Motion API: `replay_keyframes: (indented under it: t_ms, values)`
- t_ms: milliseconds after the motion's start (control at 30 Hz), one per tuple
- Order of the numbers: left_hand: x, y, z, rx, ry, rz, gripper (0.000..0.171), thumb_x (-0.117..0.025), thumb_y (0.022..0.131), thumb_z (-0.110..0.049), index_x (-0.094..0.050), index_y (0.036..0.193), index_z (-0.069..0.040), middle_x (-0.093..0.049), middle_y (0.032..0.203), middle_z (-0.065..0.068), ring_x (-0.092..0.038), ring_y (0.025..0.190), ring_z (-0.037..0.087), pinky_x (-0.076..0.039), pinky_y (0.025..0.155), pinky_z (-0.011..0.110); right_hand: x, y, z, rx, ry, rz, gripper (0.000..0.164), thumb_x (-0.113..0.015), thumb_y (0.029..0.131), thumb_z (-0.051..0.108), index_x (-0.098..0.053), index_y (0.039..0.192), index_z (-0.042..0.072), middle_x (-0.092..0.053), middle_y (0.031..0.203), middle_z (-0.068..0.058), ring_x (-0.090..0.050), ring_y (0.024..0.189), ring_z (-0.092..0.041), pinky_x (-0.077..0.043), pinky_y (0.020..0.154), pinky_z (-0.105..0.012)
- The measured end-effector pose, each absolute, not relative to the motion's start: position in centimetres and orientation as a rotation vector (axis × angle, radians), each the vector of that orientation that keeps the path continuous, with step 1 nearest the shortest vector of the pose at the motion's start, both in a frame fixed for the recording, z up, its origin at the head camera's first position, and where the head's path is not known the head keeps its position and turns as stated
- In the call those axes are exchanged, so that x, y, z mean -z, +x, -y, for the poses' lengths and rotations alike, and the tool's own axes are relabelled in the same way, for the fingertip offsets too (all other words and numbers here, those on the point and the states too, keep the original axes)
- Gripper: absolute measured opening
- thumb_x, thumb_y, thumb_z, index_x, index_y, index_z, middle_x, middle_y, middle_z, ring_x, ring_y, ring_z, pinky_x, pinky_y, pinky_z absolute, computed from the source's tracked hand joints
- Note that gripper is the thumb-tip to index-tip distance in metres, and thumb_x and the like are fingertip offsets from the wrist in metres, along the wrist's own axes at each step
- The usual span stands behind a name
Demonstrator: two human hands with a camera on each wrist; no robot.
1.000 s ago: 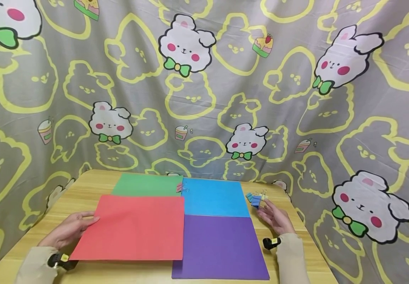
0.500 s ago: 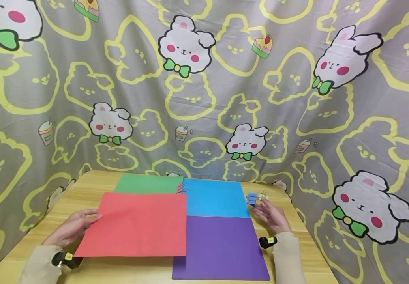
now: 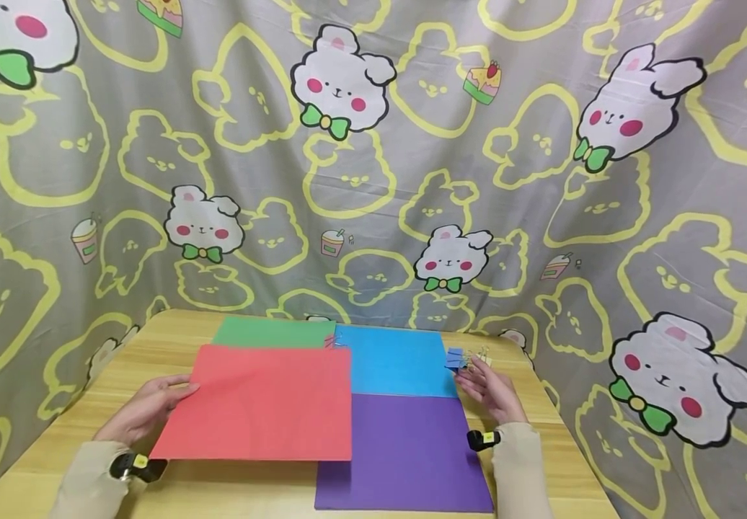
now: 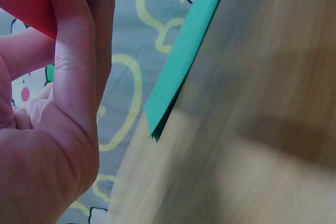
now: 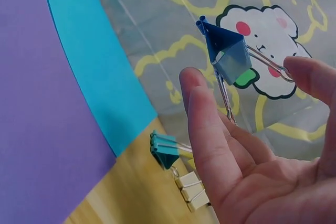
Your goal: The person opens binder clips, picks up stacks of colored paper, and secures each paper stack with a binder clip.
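My left hand (image 3: 153, 407) pinches the left edge of a red sheet of paper (image 3: 263, 404), thumb on top. Raised over the table, the sheet overlaps green paper (image 3: 270, 331) and purple paper (image 3: 406, 461) in the head view. My right hand (image 3: 493, 389) holds a blue binder clip (image 5: 231, 59) by its wire handles, thumb on one and fingers at the other. Its body points away from the palm. Below it in the right wrist view lie a teal binder clip (image 5: 165, 150) and a pale yellow binder clip (image 5: 192, 190).
Blue paper (image 3: 386, 360) lies behind the purple paper. A pink binder clip (image 3: 330, 341) sits at the border between the green and blue papers. The wooden table (image 3: 179, 331) ends at a patterned curtain (image 3: 373, 173) behind.
The red sheet has shifted right and slightly away from me with my left hand. My right hand has lifted the blue binder clip off the group and moved it left toward the blue paper.
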State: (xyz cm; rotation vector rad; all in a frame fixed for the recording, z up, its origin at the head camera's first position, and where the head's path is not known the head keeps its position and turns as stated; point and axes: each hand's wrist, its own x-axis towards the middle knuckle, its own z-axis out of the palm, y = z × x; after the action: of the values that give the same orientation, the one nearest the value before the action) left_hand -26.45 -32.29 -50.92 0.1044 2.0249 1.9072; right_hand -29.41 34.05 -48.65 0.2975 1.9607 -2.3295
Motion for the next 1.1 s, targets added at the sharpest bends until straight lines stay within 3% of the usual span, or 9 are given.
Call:
replay_keyframes:
  t_ms: [267, 500, 600, 833, 1100]
  values:
    - [50.6, -26.8, 31.3, -1.953, 0.116, -1.991, 0.082, -0.05, 0.11, -0.019, 0.007, 0.156, 0.019, -0.077, 0.096, -0.009, -0.076, 0.088, 0.009, -0.064, 0.078, 0.031, 48.4, -29.6, -33.7, 2.33, 0.272, -1.962, 0.045, -0.058, 0.107, 0.036, -0.053, 0.133, 0.0, -0.078, 0.115, -0.012, -0.078, 0.103, -0.02, -0.059, 0.098, -0.033]
    - [50.5, -27.1, 30.9, -1.964, 0.09, -2.01, 0.083, -0.049, 0.11, -0.022, 0.008, 0.157, 0.015, -0.076, 0.095, -0.011, -0.075, 0.085, 0.007, -0.064, 0.075, 0.029, 48.2, -29.3, -33.3, 2.337, 0.279, -1.976, 0.037, -0.059, 0.106, 0.034, -0.059, 0.124, 0.002, -0.078, 0.113, -0.014, -0.078, 0.102, -0.022, -0.06, 0.096, -0.033]
    - [50.5, -27.1, 30.6, -1.956, 0.086, -2.032, 0.081, -0.05, 0.111, -0.023, 0.005, 0.158, 0.015, -0.076, 0.094, -0.01, -0.075, 0.084, 0.008, -0.064, 0.075, 0.03, 48.0, -29.3, -33.2, 2.326, 0.267, -1.996, 0.04, -0.06, 0.106, 0.036, -0.058, 0.126, 0.002, -0.078, 0.114, -0.013, -0.078, 0.102, -0.021, -0.06, 0.096, -0.033]
    - [50.0, -27.2, 29.7, -1.961, 0.071, -2.049, 0.082, -0.051, 0.11, -0.024, 0.003, 0.159, 0.014, -0.075, 0.095, -0.011, -0.075, 0.086, 0.007, -0.064, 0.077, 0.03, 47.7, -29.4, -32.8, 2.312, 0.217, -2.016, 0.072, -0.064, 0.103, 0.041, -0.041, 0.148, -0.01, -0.077, 0.118, -0.015, -0.078, 0.101, -0.019, -0.059, 0.098, -0.034]
    - [49.7, -27.6, 28.5, -1.997, 0.079, -2.031, 0.081, -0.052, 0.109, -0.021, 0.001, 0.158, 0.016, -0.075, 0.093, -0.011, -0.074, 0.086, 0.006, -0.064, 0.078, 0.028, 47.4, -29.4, -32.3, 2.301, 0.193, -2.008, 0.071, -0.063, 0.104, 0.04, -0.039, 0.147, -0.011, -0.078, 0.115, -0.011, -0.078, 0.1, -0.018, -0.059, 0.098, -0.035]
